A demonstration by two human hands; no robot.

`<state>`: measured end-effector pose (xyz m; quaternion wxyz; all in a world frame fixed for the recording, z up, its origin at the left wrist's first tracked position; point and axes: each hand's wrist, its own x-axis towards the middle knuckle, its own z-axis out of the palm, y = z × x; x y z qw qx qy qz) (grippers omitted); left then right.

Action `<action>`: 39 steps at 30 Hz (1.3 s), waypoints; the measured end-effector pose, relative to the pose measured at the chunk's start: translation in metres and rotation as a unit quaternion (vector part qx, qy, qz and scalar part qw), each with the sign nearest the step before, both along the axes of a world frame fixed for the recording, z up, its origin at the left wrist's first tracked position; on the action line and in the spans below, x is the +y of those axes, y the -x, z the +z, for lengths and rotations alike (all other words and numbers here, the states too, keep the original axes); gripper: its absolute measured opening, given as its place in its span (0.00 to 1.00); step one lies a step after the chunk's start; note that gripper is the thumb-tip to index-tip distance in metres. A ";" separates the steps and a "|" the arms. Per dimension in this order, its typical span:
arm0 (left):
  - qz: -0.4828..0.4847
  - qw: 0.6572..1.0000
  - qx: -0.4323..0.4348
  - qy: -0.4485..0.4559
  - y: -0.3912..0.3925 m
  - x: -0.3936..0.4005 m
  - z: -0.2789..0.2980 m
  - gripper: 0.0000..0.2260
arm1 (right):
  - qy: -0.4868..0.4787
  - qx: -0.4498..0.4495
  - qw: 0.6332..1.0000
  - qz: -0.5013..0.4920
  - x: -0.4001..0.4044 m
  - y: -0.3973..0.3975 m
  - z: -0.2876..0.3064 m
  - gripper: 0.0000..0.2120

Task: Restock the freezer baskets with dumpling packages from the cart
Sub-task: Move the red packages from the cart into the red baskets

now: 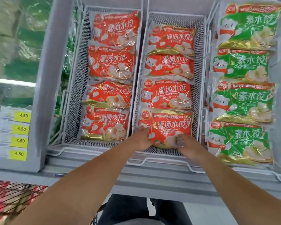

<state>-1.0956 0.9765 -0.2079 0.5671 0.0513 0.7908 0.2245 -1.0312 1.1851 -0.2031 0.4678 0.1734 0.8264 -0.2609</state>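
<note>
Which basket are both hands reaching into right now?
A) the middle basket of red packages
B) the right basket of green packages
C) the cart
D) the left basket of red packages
A: the left hand and right hand both rest on the nearest red package in the middle basket, between the other red basket and the green packages.

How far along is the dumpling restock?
Done: the left basket shows four red packages, the right basket four green ones. In hand: left hand and right hand rest on the nearest red package, the fourth in the middle basket; whether either grips it is unclear. Left: red packs remain in the cart.
</note>
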 end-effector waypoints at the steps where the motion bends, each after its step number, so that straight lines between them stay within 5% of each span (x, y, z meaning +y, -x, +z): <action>1: 0.023 1.000 0.004 -0.010 0.000 0.000 0.002 0.28 | 0.001 0.014 1.000 -0.017 0.000 0.000 0.005 0.20; 9: 0.191 0.971 0.140 -0.029 -0.011 -0.010 0.064 0.22 | -0.007 0.162 0.986 -0.032 -0.005 -0.003 0.051 0.23; 18: 0.415 0.846 0.332 -0.045 -0.126 -0.073 0.143 0.15 | 0.048 0.316 0.941 0.110 -0.055 -0.061 0.119 0.21; 27: 0.535 0.769 0.346 0.048 -0.285 -0.167 0.171 0.12 | 0.141 0.356 0.897 0.219 -0.160 -0.133 0.163 0.20; 39: 0.668 0.669 0.302 0.127 -0.459 -0.290 0.163 0.14 | 0.187 0.296 0.842 0.410 -0.329 -0.226 0.151 0.21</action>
